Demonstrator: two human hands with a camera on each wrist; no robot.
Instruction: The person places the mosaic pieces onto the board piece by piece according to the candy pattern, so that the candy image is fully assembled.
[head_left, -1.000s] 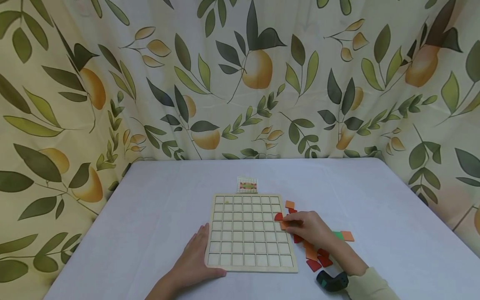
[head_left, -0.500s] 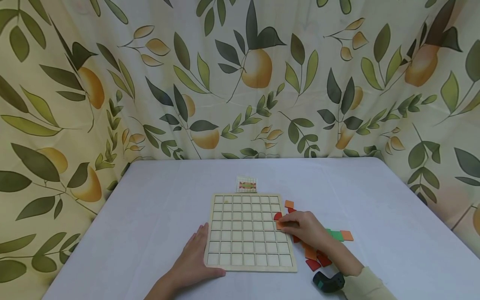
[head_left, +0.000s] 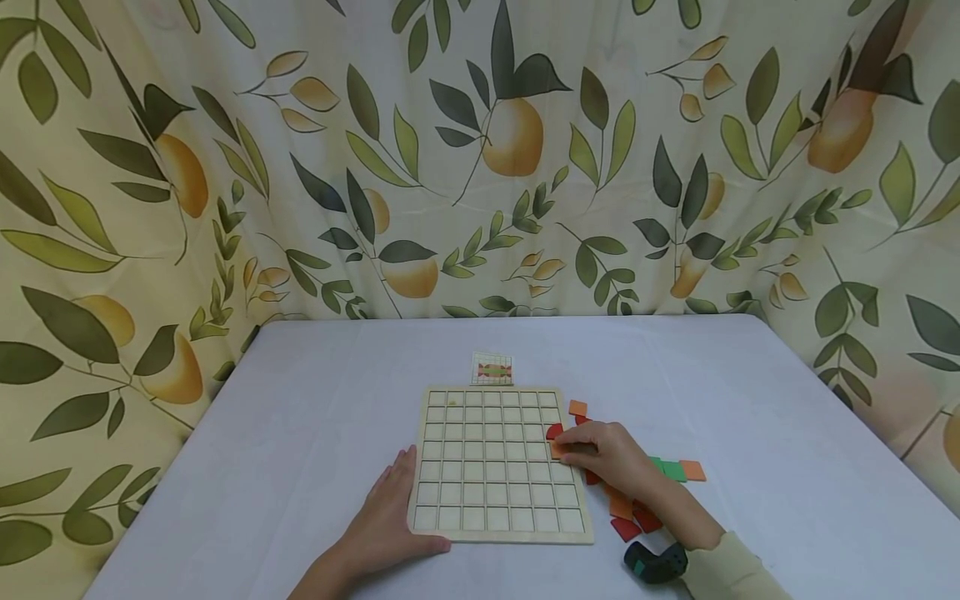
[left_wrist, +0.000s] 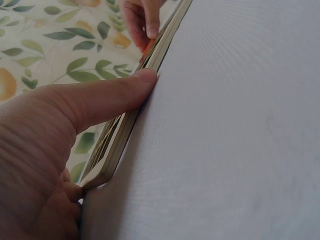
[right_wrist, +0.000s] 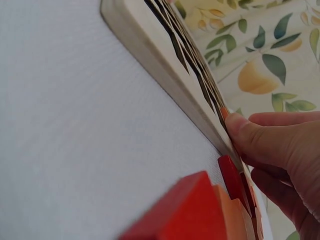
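A pale wooden grid board [head_left: 476, 496] lies on the white table. My left hand [head_left: 378, 508] rests against its near left corner, the fingers straight along the left edge and the thumb on the near edge. With thumb and fingertips, my right hand [head_left: 618, 454] pinches an orange tile [head_left: 557, 451] over the rightmost column. Only part of that tile shows past the fingers; in the right wrist view a sliver of the orange tile [right_wrist: 224, 112] appears beyond the thumb tip. Just behind it, a red round-edged piece [head_left: 554, 431] sits in the same column.
Right of the board lie loose red pieces [head_left: 626, 529], orange tiles [head_left: 619, 505] and green tiles [head_left: 674, 472], partly under my right forearm. A small pattern card [head_left: 492, 369] stands behind the board. A black device [head_left: 656, 562] is at my right wrist. A leaf-and-fruit curtain hangs behind.
My right hand has shifted slightly left with the orange tile, from the board's right rim into the rightmost column, then stays nearly still. The left hand keeps its place at the corner.
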